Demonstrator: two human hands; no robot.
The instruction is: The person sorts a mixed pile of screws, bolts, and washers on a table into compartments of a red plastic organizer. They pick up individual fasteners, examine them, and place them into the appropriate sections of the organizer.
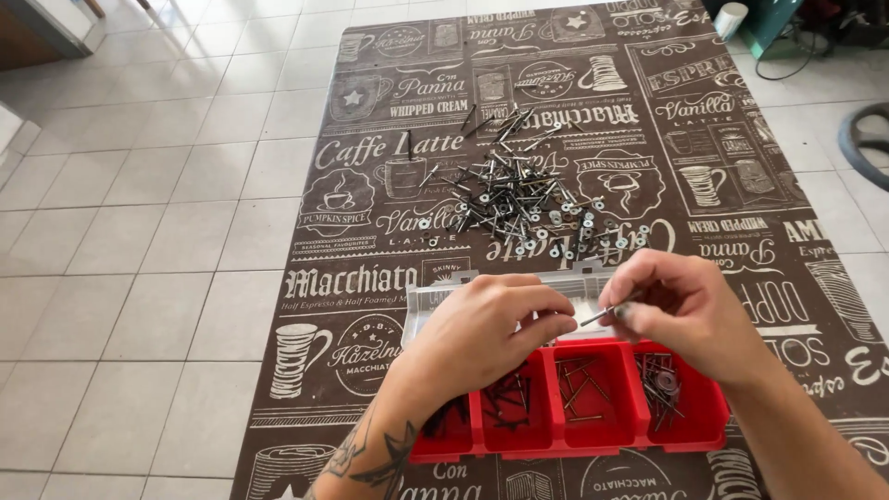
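Printed brown mat (pixel 593 111) — pale tiled floor (pixel 139 231)

Brown printed mat (pixel 370 185), pale tiled floor (pixel 139 231), dark cable (pixel 787 67), white cup (pixel 732 18)

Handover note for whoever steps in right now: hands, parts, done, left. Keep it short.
Right hand: pinches one thin screw above the red organizer box.
Left hand: fingertips curled at the screw's tip, nothing else visibly held.
Parts: mixed pile of dark screws and washers on the printed mat beyond the box; clear lid open.
Done: four compartments each hold some hardware.
Left: most of the pile is unsorted.
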